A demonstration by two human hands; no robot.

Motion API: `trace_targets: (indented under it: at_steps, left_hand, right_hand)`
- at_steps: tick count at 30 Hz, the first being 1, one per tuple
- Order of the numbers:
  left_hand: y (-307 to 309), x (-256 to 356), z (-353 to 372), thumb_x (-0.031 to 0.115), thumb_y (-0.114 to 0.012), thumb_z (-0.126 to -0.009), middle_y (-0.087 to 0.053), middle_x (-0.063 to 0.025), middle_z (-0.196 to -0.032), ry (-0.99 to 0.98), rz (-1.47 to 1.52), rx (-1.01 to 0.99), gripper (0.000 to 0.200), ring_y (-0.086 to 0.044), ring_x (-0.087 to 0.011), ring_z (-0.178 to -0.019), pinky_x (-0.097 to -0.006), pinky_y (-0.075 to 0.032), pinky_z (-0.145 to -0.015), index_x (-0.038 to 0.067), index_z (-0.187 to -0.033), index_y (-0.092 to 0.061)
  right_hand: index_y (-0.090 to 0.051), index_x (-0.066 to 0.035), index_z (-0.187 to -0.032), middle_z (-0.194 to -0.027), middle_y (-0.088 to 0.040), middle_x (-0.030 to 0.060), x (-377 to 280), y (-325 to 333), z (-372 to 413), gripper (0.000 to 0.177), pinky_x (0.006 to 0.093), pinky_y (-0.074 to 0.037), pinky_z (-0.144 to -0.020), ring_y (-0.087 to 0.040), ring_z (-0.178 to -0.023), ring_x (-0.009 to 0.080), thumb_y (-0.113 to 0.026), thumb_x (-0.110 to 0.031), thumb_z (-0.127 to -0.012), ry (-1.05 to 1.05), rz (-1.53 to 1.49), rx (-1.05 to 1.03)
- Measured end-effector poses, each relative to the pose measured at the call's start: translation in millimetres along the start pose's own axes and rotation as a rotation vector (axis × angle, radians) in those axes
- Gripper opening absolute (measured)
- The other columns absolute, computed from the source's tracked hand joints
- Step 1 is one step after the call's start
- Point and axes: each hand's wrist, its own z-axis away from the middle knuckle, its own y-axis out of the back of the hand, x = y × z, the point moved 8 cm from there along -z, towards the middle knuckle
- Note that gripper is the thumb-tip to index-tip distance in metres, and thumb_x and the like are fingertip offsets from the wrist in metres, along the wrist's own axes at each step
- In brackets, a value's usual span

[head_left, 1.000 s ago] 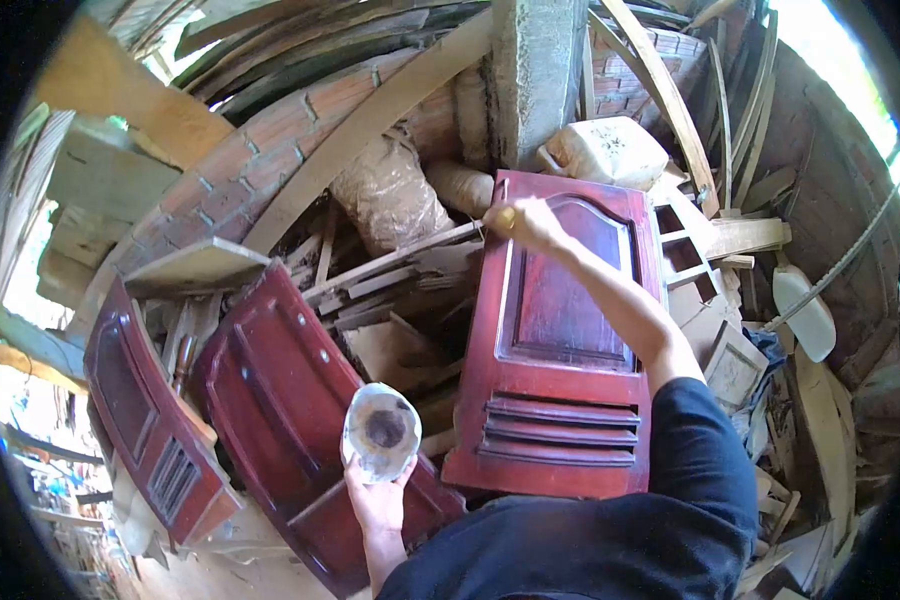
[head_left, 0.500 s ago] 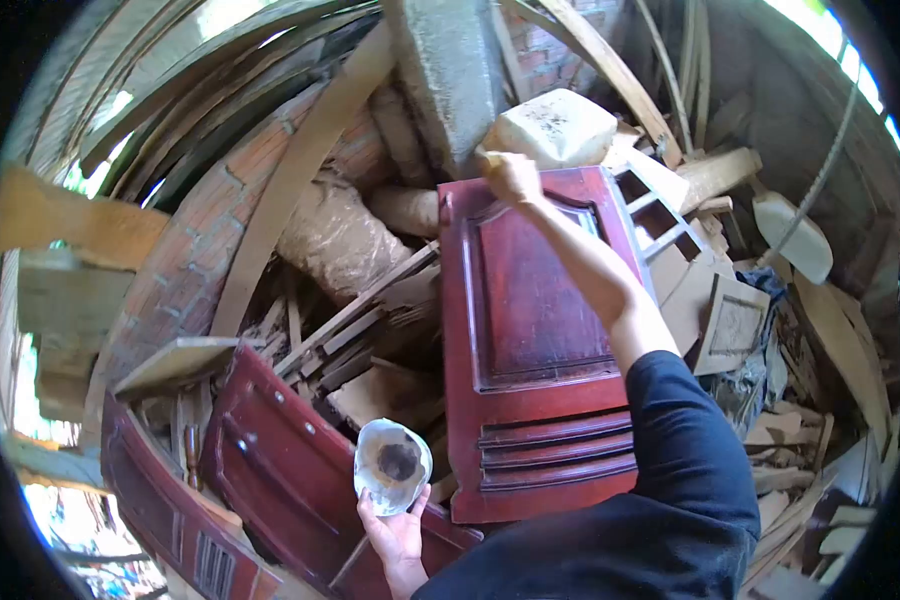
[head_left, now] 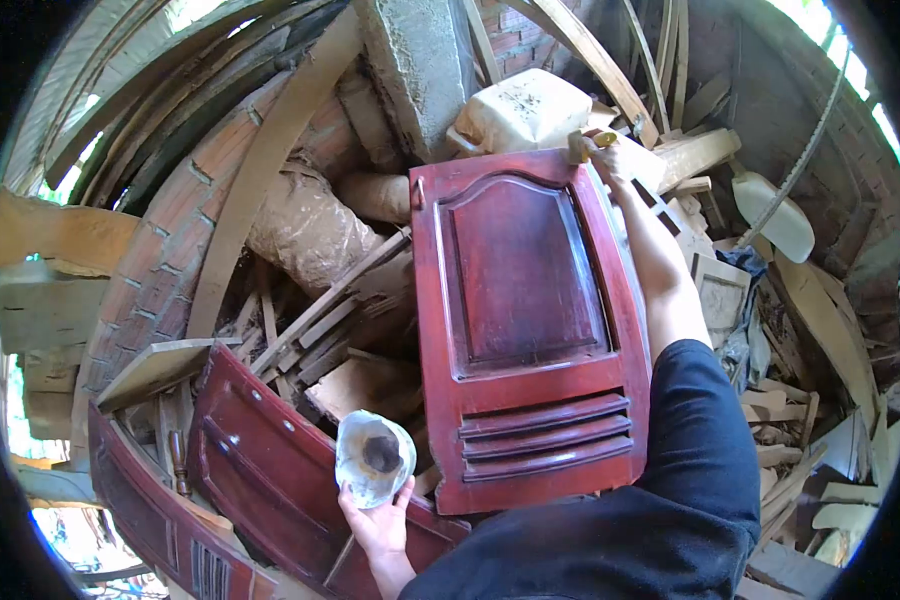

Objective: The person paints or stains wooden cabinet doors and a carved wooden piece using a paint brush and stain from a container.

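Bowl [head_left: 353, 468] is cupped from below by the left hand [head_left: 378, 532], its fingers spread about the base; at the door's [head_left: 530, 280] upper right corner, a brush [head_left: 577, 149] is grasped by the right hand [head_left: 613, 157], bristles left of the fingers.

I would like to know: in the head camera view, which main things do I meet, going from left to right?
Leaning red door with slats → white bowl in the left hand → red door with arched panel → long white plastic piece.
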Motion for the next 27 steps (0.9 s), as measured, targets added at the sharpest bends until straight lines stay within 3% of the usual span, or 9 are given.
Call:
trace_targets:
  at_steps: [2, 4, 5, 10, 13, 18, 22, 25, 27]
  left_hand:
    - [-11, 4, -1, 0.055, -0.055, -0.085, -0.039, -0.0089, -0.143, -0.021, -0.028, -0.051, 0.071, -0.043, -0.0338, -0.126, -0.056, -0.042, -0.095, 0.02, -0.143, -0.034]
    - [-21, 7, -1, 0.053, -0.054, -0.086, -0.038, -0.009, -0.144, -0.02, -0.027, -0.085, 0.069, -0.042, -0.0336, -0.127, -0.0567, -0.043, -0.095, 0.02, -0.143, -0.033]
    - [-26, 9, 1, 0.05, -0.052, -0.088, -0.039, -0.0091, -0.144, -0.048, -0.031, -0.114, 0.066, -0.044, -0.0324, -0.126, -0.0567, -0.043, -0.096, 0.018, -0.143, -0.034]
    - [-28, 1, 4, 0.048, -0.05, -0.09, -0.04, -0.0092, -0.143, -0.002, 0.016, -0.118, 0.064, -0.045, -0.0313, -0.126, -0.0567, -0.043, -0.096, 0.017, -0.143, -0.035]
    - [-24, -11, 2, 0.048, -0.05, -0.089, -0.041, -0.0094, -0.142, 0.049, 0.054, -0.132, 0.063, -0.046, -0.0313, -0.125, -0.0559, -0.046, -0.093, 0.017, -0.142, -0.035]
    - [-26, -16, 2, 0.052, -0.052, -0.088, -0.041, -0.0082, -0.143, 0.056, 0.04, -0.174, 0.065, -0.045, -0.0326, -0.126, -0.0568, -0.044, -0.095, 0.02, -0.142, -0.035]
    - [-29, -6, 3, 0.052, -0.052, -0.088, -0.04, -0.0088, -0.143, 0.026, 0.034, -0.193, 0.065, -0.045, -0.0328, -0.126, -0.0566, -0.044, -0.095, 0.019, -0.143, -0.034]
    - [-19, 4, 4, 0.052, -0.053, -0.087, -0.039, -0.009, -0.143, -0.007, 0.043, -0.137, 0.068, -0.044, -0.0324, -0.125, -0.0573, -0.042, -0.096, 0.019, -0.143, -0.034]
    - [-9, 6, 0, 0.052, -0.054, -0.087, -0.039, -0.009, -0.143, -0.009, 0.048, -0.123, 0.068, -0.044, -0.0325, -0.126, -0.0574, -0.042, -0.096, 0.019, -0.143, -0.034]
  right_hand:
    - [-0.068, -0.011, -0.093, -0.076, -0.067, 0.0037, -39, 12, 29, 0.01, 0.0284, -0.05, -0.066, -0.062, -0.069, 0.0125, -0.068, -0.016, -0.085, 0.077, 0.106, -0.124]
    - [-0.068, -0.011, -0.093, -0.078, -0.068, 0.0072, -87, 13, 62, 0.011, 0.0286, -0.05, -0.065, -0.062, -0.068, 0.0164, -0.069, -0.014, -0.083, 0.502, 0.129, -0.363]
    - [-0.068, -0.012, -0.089, -0.081, -0.068, 0.0096, -108, 16, 83, 0.008, 0.0301, -0.052, -0.066, -0.064, -0.07, 0.0204, -0.069, -0.015, -0.082, 0.257, 0.337, -0.52]
    - [-0.074, -0.016, -0.085, -0.072, -0.069, 0.0096, -178, 50, 185, 0.008, 0.036, -0.055, -0.062, -0.066, -0.059, 0.0236, -0.068, -0.02, -0.081, 0.234, 0.346, -0.834]
    - [-0.074, -0.013, -0.086, -0.076, -0.07, 0.0093, -207, 61, 237, 0.014, 0.0335, -0.054, -0.064, -0.066, -0.065, 0.0209, -0.068, -0.023, -0.078, -0.013, 0.402, -1.118]
    - [-0.074, -0.012, -0.096, -0.082, -0.072, 0.006, -193, 47, 227, 0.021, 0.0302, -0.054, -0.065, -0.066, -0.071, 0.0149, -0.072, -0.023, -0.077, -0.097, 0.272, -1.354]
    - [-0.073, -0.011, -0.104, -0.084, -0.071, 0.0057, -153, 8, 156, 0.028, 0.0283, -0.052, -0.065, -0.064, -0.072, 0.0119, -0.074, -0.017, -0.077, -0.107, 0.217, -1.237]
    - [-0.072, -0.008, -0.092, -0.079, -0.07, 0.006, -144, -18, 88, 0.017, 0.031, -0.052, -0.068, -0.063, -0.073, 0.0137, -0.072, -0.008, -0.075, 0.108, 0.205, -0.799]
    - [-0.071, -0.009, -0.085, -0.077, -0.069, 0.0128, -136, -31, 52, 0.017, 0.039, -0.053, -0.069, -0.067, -0.07, 0.0267, -0.063, -0.024, -0.083, 0.231, 0.468, -0.529]
